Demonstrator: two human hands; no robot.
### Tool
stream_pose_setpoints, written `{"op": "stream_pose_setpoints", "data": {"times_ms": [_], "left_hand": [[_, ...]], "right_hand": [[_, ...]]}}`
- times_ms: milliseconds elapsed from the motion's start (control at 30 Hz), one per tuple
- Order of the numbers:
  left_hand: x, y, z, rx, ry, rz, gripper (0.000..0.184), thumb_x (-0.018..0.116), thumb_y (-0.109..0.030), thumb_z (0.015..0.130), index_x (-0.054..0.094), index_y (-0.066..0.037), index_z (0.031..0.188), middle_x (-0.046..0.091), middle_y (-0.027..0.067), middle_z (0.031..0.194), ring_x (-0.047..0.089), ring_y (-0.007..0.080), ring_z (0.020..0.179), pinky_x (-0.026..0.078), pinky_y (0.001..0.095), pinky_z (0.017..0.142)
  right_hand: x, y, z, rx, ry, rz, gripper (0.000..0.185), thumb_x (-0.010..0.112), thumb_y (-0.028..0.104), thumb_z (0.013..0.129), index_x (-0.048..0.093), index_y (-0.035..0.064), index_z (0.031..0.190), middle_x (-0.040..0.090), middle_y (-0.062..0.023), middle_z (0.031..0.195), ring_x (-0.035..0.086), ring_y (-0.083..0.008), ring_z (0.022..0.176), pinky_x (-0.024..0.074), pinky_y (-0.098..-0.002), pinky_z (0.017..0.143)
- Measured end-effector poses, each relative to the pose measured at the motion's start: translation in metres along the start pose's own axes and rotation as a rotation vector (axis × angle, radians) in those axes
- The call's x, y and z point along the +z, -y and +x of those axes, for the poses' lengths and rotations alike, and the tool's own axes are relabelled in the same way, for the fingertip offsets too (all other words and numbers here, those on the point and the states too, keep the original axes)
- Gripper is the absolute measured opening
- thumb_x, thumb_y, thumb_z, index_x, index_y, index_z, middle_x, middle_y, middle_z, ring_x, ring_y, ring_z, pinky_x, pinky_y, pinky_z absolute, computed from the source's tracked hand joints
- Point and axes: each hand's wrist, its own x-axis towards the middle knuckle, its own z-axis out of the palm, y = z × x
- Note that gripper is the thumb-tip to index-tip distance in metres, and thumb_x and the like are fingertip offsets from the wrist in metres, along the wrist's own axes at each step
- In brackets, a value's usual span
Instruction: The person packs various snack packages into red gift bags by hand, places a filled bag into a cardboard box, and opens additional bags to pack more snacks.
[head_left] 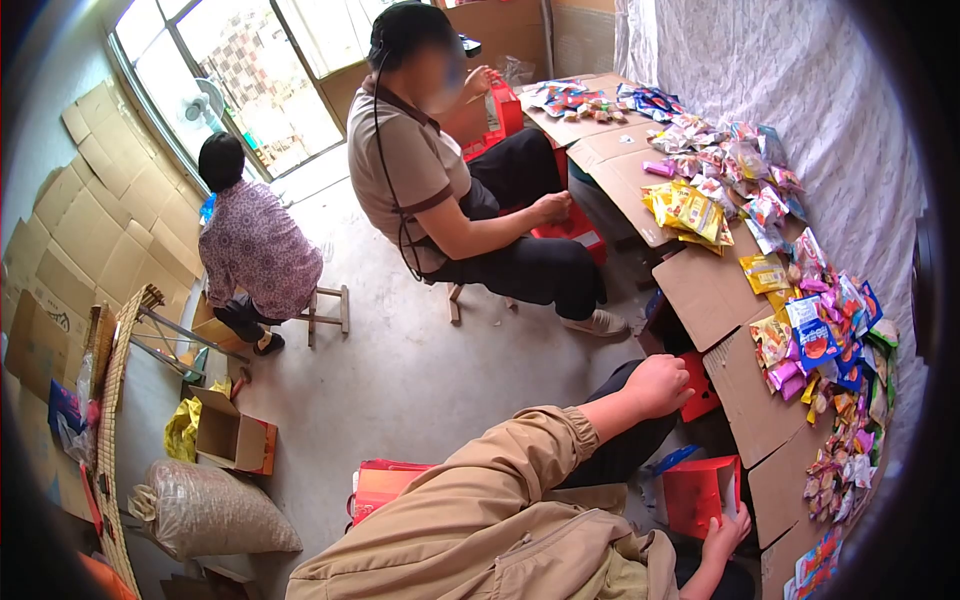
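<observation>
My left hand [660, 386] is closed, with its fingers curled beside a red piece [702, 388] at the table edge. Whatever those fingers hold, if anything, is hidden. Lower down, my right hand [724, 545] grips the near side of a red cardboard box [700, 498], which is open at the top and tilted over my lap. Something blue [676, 459] shows at that box's far side. Small packaged snacks lie in piles on the cardboard-covered table, including blue packets [818, 342] and yellow packets [690, 210].
Flattened cardboard [770, 400] covers the curved table. A person in a beige shirt [405, 160] sits farther along it, handling red boxes [575, 235]. Another person [255, 235] sits on a stool, back turned. Behind me are a red box [385, 487], a stuffed sack [215, 510] and an open carton [232, 435].
</observation>
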Motion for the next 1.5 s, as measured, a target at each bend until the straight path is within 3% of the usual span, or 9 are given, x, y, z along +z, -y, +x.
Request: {"op": "stream_pose_setpoints", "data": {"times_ms": [367,467,633,800,1067,1267,1333,1433,1500], "left_hand": [[-0.008,-0.003,0.002,-0.067,0.058,0.066,0.026,0.073,-0.032,0.085,0.072,-0.007,0.075,0.068,0.0131,0.087,0.068,0.0339,0.089,0.056,0.0483,0.079],[-0.018,-0.002,0.000,0.005,-0.003,0.066,0.021,0.072,-0.029,0.083,0.073,-0.011,0.073,0.071,0.0105,0.087,0.069,0.0336,0.085,0.058,0.0475,0.073],[-0.016,0.033,-0.006,-0.100,-0.037,0.175,0.025,0.074,-0.031,0.087,0.071,-0.009,0.075,0.066,0.0125,0.082,0.067,0.0368,0.082,0.055,0.0477,0.074],[-0.022,0.075,-0.024,-0.093,-0.077,0.073,0.019,0.071,-0.018,0.094,0.073,0.000,0.088,0.068,0.0169,0.088,0.067,0.0381,0.085,0.053,0.0456,0.077],[-0.019,0.088,-0.018,-0.016,0.062,0.184,0.029,0.067,-0.024,0.100,0.072,0.004,0.091,0.067,0.0175,0.090,0.065,0.0371,0.083,0.051,0.0462,0.078],[-0.006,0.045,0.002,0.106,0.108,0.214,0.032,0.067,-0.026,0.100,0.072,0.004,0.090,0.066,0.0164,0.089,0.065,0.0373,0.083,0.051,0.0471,0.077],[-0.004,0.033,0.007,0.137,0.129,0.207,0.032,0.067,-0.027,0.100,0.072,0.003,0.090,0.066,0.0163,0.088,0.064,0.0372,0.082,0.050,0.0476,0.077],[0.001,0.025,0.012,0.180,0.173,0.260,0.034,0.069,-0.028,0.099,0.072,0.003,0.087,0.064,0.0164,0.086,0.063,0.0369,0.082,0.050,0.0482,0.076],[0.004,0.018,0.018,0.199,0.213,0.275,0.034,0.069,-0.028,0.098,0.071,0.003,0.085,0.064,0.0164,0.085,0.063,0.0369,0.082,0.050,0.0486,0.076]], "right_hand": [[0.000,0.003,0.001,-0.070,-0.033,0.040,0.024,0.088,0.017,0.067,0.080,0.0071,0.087,0.060,-0.0146,0.138,0.051,-0.0410,0.127,0.0391,-0.0532,0.110],[-0.004,0.017,0.004,-0.125,-0.106,-0.054,0.019,0.086,0.028,0.074,0.082,0.0133,0.085,0.066,-0.0091,0.132,0.056,-0.0333,0.123,0.0416,-0.0491,0.109],[-0.016,0.026,-0.009,-0.191,-0.184,-0.010,0.030,0.080,0.027,0.082,0.083,0.0345,0.111,0.066,-0.0027,0.126,0.056,-0.0275,0.127,0.0305,-0.0594,0.120],[-0.039,0.038,-0.035,-0.223,-0.207,0.148,0.010,0.076,0.024,0.086,0.078,0.0150,0.084,0.063,-0.0057,0.130,0.053,-0.0276,0.130,0.0267,-0.0616,0.123],[-0.105,0.031,-0.090,-0.127,-0.299,0.294,0.016,0.077,0.027,0.085,0.080,0.0120,0.082,0.065,-0.0082,0.123,0.057,-0.0278,0.117,0.0294,-0.0588,0.120],[-0.245,0.017,-0.188,-0.045,-0.595,0.223,0.026,0.083,0.019,0.079,0.068,0.0011,0.069,0.068,-0.0145,0.118,0.059,-0.0304,0.106,0.0447,-0.0462,0.098],[-0.270,0.011,-0.241,0.183,-0.782,0.379,0.029,0.083,0.015,0.081,0.064,-0.0035,0.069,0.068,-0.0180,0.122,0.060,-0.0334,0.108,0.0478,-0.0459,0.094],[-0.308,-0.008,-0.330,0.452,-0.924,0.208,0.028,0.076,0.018,0.092,0.076,-0.0051,0.109,0.064,-0.0138,0.134,0.060,-0.0250,0.120,0.0466,-0.0397,0.105],[-0.326,-0.014,-0.374,0.485,-1.074,0.183,0.027,0.076,0.017,0.094,0.076,-0.0058,0.108,0.064,-0.0122,0.132,0.060,-0.0237,0.120,0.0455,-0.0388,0.106]]}}
